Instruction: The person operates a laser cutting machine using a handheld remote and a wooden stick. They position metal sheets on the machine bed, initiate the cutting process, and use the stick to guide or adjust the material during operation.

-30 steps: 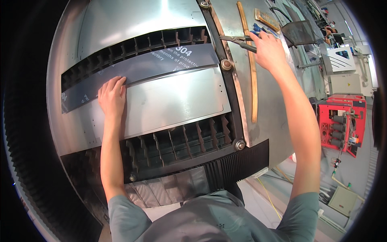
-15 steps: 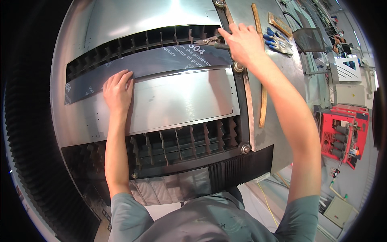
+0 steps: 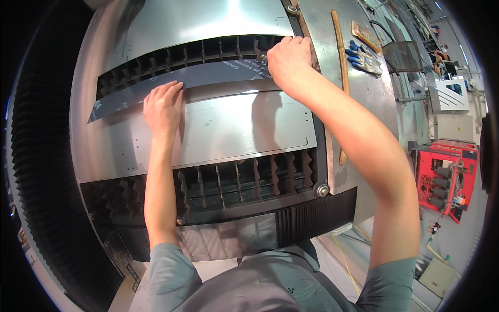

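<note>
A long, narrow metal strip (image 3: pixel 202 74) with dark blue printed film lies across the slatted bed of a machine, between two bare metal sheets. My left hand (image 3: pixel 162 108) is closed on its near edge, left of the middle. At the strip's right end my right hand (image 3: pixel 289 61) is closed round a pair of pliers (image 3: pixel 264 57). Only a bit of their jaws shows beside the fingers; whether they bite on the strip is hidden. Just below the strip lies the nearer metal sheet (image 3: pixel 228 130), and the farther metal sheet (image 3: pixel 208 23) is beyond the open slats.
Toothed slats (image 3: pixel 239 182) stand up in the near gap of the bed. On the metal ledge at right lie a wooden stick (image 3: pixel 340 67), blue-and-white work gloves (image 3: pixel 363 58) and a brush-like wooden block (image 3: pixel 365 36). Black bellows (image 3: pixel 44 140) run along the left side.
My right hand has moved left and turned over the pliers, now covering most of them. My left hand and the strip have shifted slightly right and away in the picture, which has also shifted.
</note>
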A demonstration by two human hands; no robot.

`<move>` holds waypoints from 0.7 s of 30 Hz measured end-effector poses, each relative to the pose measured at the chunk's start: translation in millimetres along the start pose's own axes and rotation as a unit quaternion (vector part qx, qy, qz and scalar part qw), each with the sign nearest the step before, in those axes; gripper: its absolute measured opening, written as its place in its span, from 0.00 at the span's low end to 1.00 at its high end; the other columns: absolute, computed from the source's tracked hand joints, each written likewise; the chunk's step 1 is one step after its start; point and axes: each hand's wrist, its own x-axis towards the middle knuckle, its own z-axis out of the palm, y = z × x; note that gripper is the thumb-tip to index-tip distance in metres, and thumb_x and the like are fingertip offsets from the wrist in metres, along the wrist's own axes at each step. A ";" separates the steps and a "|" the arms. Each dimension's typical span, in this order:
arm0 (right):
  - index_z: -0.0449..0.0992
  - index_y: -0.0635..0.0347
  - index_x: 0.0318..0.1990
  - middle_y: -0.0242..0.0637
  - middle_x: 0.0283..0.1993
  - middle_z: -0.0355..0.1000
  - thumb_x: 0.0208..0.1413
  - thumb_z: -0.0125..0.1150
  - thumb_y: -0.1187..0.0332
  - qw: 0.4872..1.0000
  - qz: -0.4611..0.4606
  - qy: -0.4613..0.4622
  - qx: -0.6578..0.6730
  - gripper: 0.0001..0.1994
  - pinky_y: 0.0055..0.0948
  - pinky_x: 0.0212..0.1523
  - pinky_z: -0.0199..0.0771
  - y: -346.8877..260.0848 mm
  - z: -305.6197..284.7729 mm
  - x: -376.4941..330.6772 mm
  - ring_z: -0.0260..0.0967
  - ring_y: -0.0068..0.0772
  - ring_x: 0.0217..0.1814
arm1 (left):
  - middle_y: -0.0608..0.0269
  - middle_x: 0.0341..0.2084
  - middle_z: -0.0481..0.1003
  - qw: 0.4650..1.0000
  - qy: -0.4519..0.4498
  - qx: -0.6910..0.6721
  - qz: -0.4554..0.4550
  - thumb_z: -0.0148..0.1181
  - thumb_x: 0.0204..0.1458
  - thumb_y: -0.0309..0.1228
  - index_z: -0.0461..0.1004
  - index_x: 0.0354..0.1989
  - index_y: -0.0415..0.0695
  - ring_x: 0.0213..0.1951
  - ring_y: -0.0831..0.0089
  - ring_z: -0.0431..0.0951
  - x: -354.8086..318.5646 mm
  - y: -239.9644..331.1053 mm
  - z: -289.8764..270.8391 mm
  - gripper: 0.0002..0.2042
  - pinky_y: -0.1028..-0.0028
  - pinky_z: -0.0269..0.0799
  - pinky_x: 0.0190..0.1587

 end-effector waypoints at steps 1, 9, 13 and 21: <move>0.84 0.62 0.48 0.44 0.49 0.79 0.59 0.63 0.66 0.998 -0.013 -0.020 0.056 0.14 0.46 0.49 0.74 5.7 -1.8 3.7 0.78 0.45 0.52 | 0.73 0.45 0.85 1.000 -0.004 -0.002 -0.004 0.72 0.53 0.33 0.87 0.42 0.52 0.51 0.70 0.82 0.5 0.0 0.4 0.09 0.66 0.73 0.56; 0.84 0.58 0.46 0.43 0.45 0.80 0.59 0.60 0.69 0.985 0.029 0.127 0.116 0.11 0.49 0.50 0.74 14.1 19.8 -12.5 0.79 0.47 0.51 | 0.69 0.44 0.85 0.999 0.013 -0.026 -0.043 0.70 0.51 0.33 0.87 0.40 0.51 0.50 0.65 0.82 1.7 5.8 -2.8 0.08 0.62 0.72 0.55; 0.77 0.56 0.58 0.45 0.53 0.76 0.55 0.63 0.71 0.984 0.051 0.095 0.141 0.21 0.50 0.53 0.73 28.3 23.0 -37.6 0.76 0.51 0.55 | 0.71 0.40 0.84 0.998 0.040 -0.021 -0.049 0.71 0.51 0.33 0.85 0.37 0.51 0.48 0.67 0.82 11.2 7.5 1.3 0.06 0.62 0.72 0.56; 0.69 0.52 0.71 0.46 0.56 0.73 0.53 0.70 0.69 0.966 0.100 0.076 0.225 0.35 0.50 0.56 0.73 47.5 51.3 -104.8 0.74 0.53 0.57 | 0.66 0.42 0.82 0.994 0.060 -0.038 -0.087 0.71 0.48 0.28 0.84 0.39 0.48 0.50 0.63 0.80 -13.0 19.1 13.5 0.10 0.56 0.71 0.61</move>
